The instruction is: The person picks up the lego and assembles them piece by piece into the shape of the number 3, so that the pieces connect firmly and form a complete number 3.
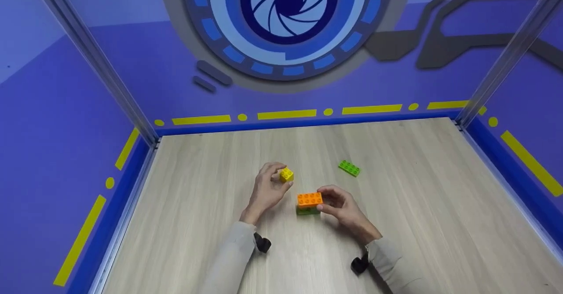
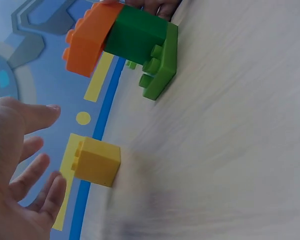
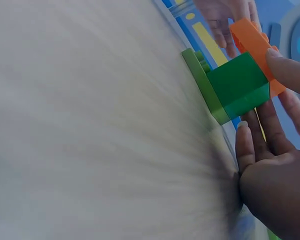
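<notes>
My right hand (image 1: 345, 208) pinches an orange brick (image 1: 309, 200) between thumb and fingers at its right end. Beneath it comes a dark green block (image 3: 238, 80), which stands on a flat light green brick (image 2: 163, 70) with some studs bare. In the left wrist view the orange brick sits tilted over the green block, one end jutting out. A small yellow brick (image 2: 97, 161) stands studs up on the table. Around it, thumb and fingers spread, is my left hand (image 1: 267, 187); the left wrist view shows a gap between fingers and brick.
Farther back on the right, a flat light green brick (image 1: 349, 168) lies alone on the wooden table (image 1: 418, 188). Blue-purple panels (image 1: 132, 65) wall in the back and both sides, with metal posts at the corners.
</notes>
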`<state>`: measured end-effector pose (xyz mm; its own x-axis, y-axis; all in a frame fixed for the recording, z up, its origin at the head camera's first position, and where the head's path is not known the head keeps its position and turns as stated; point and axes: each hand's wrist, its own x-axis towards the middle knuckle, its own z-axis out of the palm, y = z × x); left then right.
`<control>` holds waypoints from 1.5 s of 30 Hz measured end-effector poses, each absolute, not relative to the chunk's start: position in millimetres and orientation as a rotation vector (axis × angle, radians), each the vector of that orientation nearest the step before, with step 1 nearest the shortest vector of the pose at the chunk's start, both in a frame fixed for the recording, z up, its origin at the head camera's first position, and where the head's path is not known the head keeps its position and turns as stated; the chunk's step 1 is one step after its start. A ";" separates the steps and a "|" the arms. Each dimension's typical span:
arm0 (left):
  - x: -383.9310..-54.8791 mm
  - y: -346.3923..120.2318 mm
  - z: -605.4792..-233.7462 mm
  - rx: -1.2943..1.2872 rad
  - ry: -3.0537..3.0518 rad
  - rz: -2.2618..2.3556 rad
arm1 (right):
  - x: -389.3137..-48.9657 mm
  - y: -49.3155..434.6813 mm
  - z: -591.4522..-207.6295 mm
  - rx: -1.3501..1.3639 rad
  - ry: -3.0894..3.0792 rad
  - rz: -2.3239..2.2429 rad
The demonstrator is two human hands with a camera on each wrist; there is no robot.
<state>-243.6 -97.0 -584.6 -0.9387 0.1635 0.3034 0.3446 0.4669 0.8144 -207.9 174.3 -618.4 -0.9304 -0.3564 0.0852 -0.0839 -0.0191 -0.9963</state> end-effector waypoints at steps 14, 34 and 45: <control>-255.9 -85.2 -600.7 -0.217 -2.605 -1.594 | -204.9 177.8 -624.5 -0.477 2.002 -2.110; -258.8 -82.9 -607.8 -0.154 -2.587 -1.593 | -205.3 176.6 -623.2 -0.430 1.989 -2.083; -256.8 -85.0 -603.4 -0.163 -2.596 -1.621 | -204.5 177.6 -622.0 -0.430 1.984 -2.081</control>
<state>-256.8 -85.0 -603.4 -0.9914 0.0490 0.1213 0.1305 0.4358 0.8905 -204.5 177.6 -622.0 -0.9293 -0.3659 0.0502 -0.0327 -0.0538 -0.9980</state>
